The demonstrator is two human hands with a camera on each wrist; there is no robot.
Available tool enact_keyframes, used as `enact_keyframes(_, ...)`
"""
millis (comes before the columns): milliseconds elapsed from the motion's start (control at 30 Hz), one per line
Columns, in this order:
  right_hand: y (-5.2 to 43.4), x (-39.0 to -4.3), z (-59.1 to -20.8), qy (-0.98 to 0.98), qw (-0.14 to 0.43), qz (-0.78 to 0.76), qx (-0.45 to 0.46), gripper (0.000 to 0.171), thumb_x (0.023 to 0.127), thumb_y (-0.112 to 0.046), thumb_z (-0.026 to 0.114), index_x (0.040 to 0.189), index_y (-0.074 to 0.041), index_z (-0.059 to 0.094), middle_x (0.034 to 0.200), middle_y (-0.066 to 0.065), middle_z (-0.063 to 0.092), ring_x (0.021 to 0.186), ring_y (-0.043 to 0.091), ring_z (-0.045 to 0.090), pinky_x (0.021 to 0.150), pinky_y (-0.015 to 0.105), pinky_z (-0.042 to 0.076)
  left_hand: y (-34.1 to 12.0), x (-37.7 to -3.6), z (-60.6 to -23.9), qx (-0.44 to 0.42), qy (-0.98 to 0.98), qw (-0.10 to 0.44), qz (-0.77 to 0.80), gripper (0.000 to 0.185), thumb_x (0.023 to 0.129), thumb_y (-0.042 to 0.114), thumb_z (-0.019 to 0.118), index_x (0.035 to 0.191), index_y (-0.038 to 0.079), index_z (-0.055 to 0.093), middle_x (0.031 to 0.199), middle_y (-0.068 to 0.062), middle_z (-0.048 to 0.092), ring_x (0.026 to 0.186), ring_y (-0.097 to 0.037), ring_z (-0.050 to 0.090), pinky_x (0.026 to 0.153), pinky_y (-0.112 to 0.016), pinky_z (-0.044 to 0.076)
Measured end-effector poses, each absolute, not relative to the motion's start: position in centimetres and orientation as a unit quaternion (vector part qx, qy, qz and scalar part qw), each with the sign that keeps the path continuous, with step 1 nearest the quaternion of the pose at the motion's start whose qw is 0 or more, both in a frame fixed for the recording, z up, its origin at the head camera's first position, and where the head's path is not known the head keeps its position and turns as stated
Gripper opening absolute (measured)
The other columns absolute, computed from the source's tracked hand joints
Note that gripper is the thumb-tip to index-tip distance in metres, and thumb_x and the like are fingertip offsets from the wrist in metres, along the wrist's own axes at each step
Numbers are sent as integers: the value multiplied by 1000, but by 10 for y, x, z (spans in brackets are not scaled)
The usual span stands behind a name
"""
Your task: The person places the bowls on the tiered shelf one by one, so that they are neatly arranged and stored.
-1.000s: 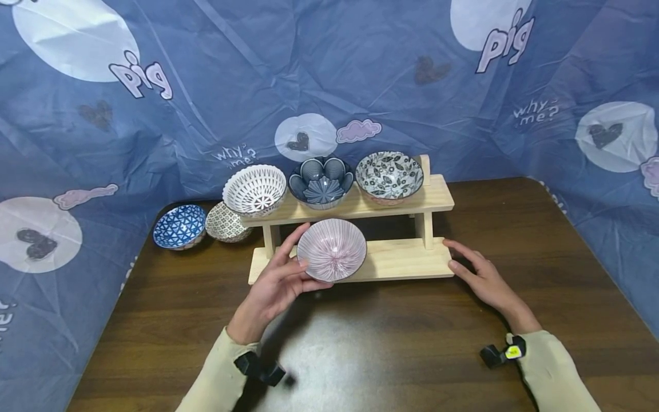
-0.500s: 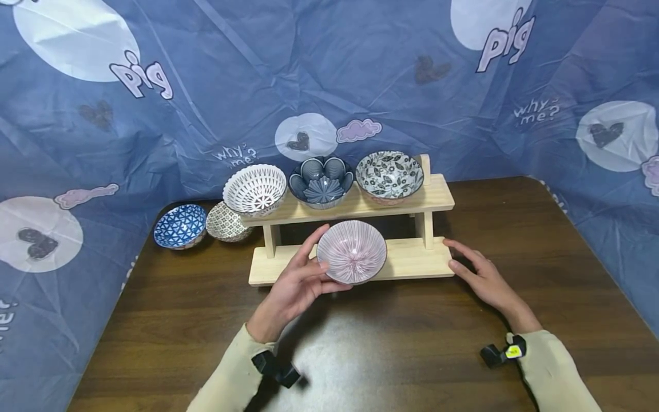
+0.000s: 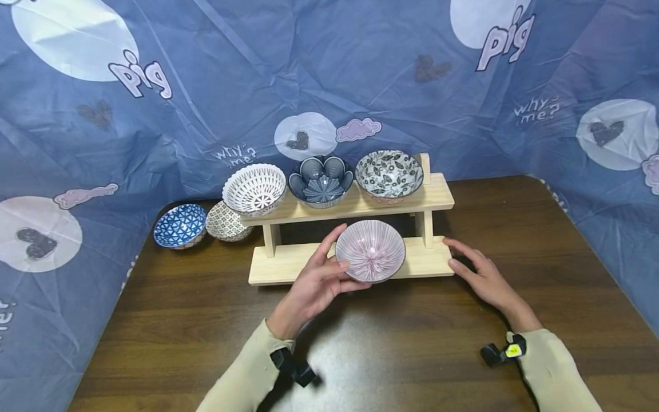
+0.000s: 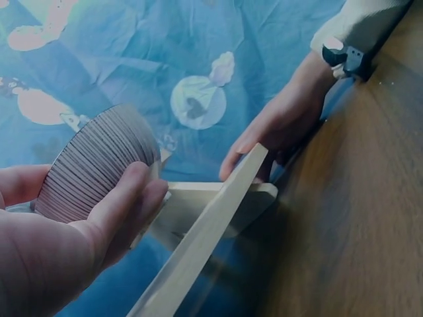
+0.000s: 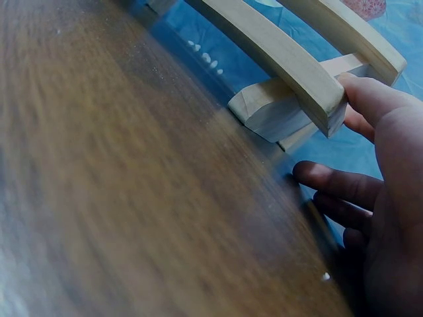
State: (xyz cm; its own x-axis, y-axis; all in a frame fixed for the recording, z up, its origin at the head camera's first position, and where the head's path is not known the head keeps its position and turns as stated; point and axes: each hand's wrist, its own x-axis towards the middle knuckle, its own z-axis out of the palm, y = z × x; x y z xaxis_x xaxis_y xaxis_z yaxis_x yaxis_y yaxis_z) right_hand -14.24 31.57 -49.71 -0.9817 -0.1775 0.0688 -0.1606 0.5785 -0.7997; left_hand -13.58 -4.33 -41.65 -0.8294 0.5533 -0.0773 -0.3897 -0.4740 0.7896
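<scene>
My left hand [image 3: 315, 286] grips a pink striped bowl [image 3: 370, 250] by its left rim and holds it tilted over the lower board of a two-tier wooden rack [image 3: 288, 263]. In the left wrist view the bowl's ribbed outside [image 4: 96, 162] sits between thumb and fingers. My right hand [image 3: 481, 274] lies flat on the table with straight fingers, its thumb against the rack's right end [image 5: 330, 109]. On the rack's upper board stand a white lattice bowl [image 3: 254, 189], a dark blue petal bowl [image 3: 321, 182] and a black leaf-pattern bowl [image 3: 389, 174].
A blue triangle-pattern bowl [image 3: 179, 226] and a small-patterned bowl [image 3: 225, 222] sit on the brown table [image 3: 391, 355] left of the rack. A blue printed plastic sheet [image 3: 360, 68] hangs behind and along both sides of the table.
My left hand has carried the pink bowl to the right along the lower board, from its middle toward the right part. The right hand has stayed at the rack's end.
</scene>
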Motion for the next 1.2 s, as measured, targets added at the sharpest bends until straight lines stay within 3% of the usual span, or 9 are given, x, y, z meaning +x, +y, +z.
enact_keyframes(100, 315, -143, -497, 889, 14, -449, -94, 49, 105, -30, 51, 150, -13, 45, 154, 20, 45, 130, 31, 43, 108, 64, 32, -37, -137, -419, 90, 428, 276, 856, 77, 96, -10, 33, 160, 26, 11, 159, -27, 24, 114, -30, 62, 104, -64, 47)
enact_keyframes(200, 315, -144, -497, 888, 16, -450, -93, 50, 105, -30, 51, 151, -13, 44, 154, 20, 45, 131, 37, 43, 108, 65, 31, -31, -137, -421, 86, 426, 276, 858, 77, 95, -11, 33, 160, 28, 13, 158, -27, 26, 113, -30, 62, 106, -67, 44)
enact_keyframes(400, 316, -143, -497, 888, 18, -450, -92, 50, 105, -30, 51, 151, -12, 44, 154, 21, 44, 133, 39, 42, 110, 67, 30, -18, -137, -424, 77, 426, 275, 858, 78, 95, -10, 35, 160, 27, 13, 152, -21, 32, 114, -33, 60, 108, -71, 39)
enact_keyframes(600, 316, -143, -498, 888, 18, -451, -92, 50, 105, -30, 52, 151, -12, 44, 154, 21, 44, 134, 40, 41, 110, 68, 29, -7, -138, -428, 71, 422, 276, 860, 79, 94, -11, 36, 160, 28, 15, 157, -24, 28, 126, -44, 51, 109, -73, 35)
enact_keyframes(1200, 316, -144, -498, 889, 11, -448, -96, 49, 104, -29, 52, 150, -13, 45, 153, 20, 46, 131, 35, 43, 109, 63, 32, 12, -144, -437, 57, 423, 279, 860, 79, 95, -10, 38, 160, 29, 15, 163, -20, 21, 132, -49, 45, 109, -70, 38)
